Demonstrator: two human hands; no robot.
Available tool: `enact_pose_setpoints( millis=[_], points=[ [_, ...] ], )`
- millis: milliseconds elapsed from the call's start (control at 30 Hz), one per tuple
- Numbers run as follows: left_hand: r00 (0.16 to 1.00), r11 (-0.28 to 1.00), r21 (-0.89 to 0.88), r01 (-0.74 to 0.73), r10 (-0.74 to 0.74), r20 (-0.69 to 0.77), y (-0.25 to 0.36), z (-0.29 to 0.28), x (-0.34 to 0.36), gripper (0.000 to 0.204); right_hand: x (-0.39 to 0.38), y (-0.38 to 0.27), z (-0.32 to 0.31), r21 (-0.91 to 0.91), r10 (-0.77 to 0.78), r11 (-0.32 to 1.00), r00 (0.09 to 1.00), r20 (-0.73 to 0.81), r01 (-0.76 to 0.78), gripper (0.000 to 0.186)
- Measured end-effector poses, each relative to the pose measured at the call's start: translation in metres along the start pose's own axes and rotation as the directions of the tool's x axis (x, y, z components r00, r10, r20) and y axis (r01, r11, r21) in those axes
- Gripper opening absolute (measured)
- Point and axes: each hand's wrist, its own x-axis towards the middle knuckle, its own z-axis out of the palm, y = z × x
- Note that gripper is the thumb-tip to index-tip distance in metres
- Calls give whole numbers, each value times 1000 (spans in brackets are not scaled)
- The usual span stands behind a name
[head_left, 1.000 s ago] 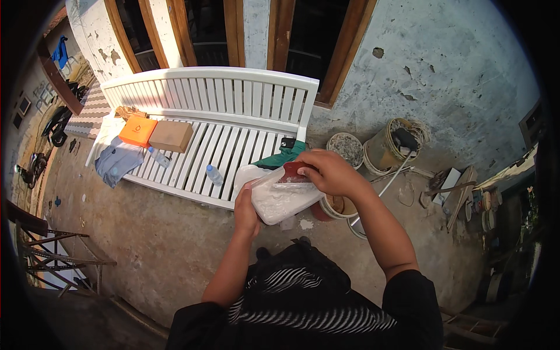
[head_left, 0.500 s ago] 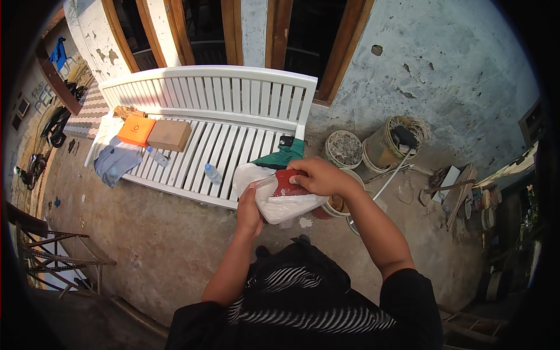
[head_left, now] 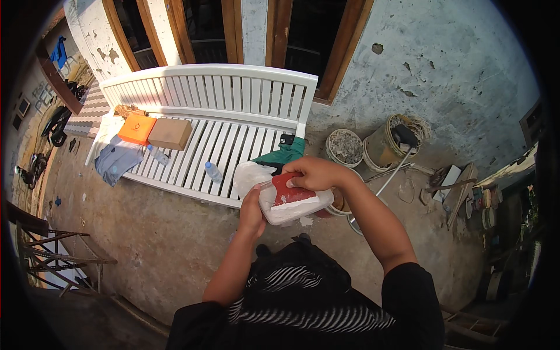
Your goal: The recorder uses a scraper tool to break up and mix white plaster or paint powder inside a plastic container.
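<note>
My left hand is closed on the left side of a clear plastic tub, which is held tilted in front of my body. White paste lies in the tub. My right hand pinches a flat red scraper, thumb on its face. The scraper's lower edge is down in the tub, against the paste. Just beyond the tub, a white plastic bag sits at the bench's right end. Fingers under the tub are hidden.
A white slatted bench holds an orange box, a cardboard box, plastic bottles, a phone and green cloth. Right of it stand buckets and a long pole. A metal frame is at left.
The scraper has moved down across the tub, and more of its red face shows. White paste now lines its lower edge. The tub has shifted slightly right.
</note>
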Motion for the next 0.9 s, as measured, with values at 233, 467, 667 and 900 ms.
enact_pose_setpoints(
  millis=[233, 467, 667, 900],
  points=[
    [999, 1000, -10, 2, -1, 33, 7, 5, -4, 43, -19, 0, -11, 77, 7, 997, 989, -146, 4, 16],
    [999, 1000, 10, -22, 22, 46, 8, 2, -1, 43, -46, -26, -15, -264, -246, 948, 934, -259, 177, 17],
    [998, 999, 22, -33, 32, 56, 8, 7, 1, 42, -61, -40, 9, -346, -173, 935, 956, -236, 83, 16],
    [993, 997, 22, -78, 75, 88, 2, 12, 0, 41, -48, -20, 24, -348, -248, 931, 884, -395, 106, 14]
  ],
)
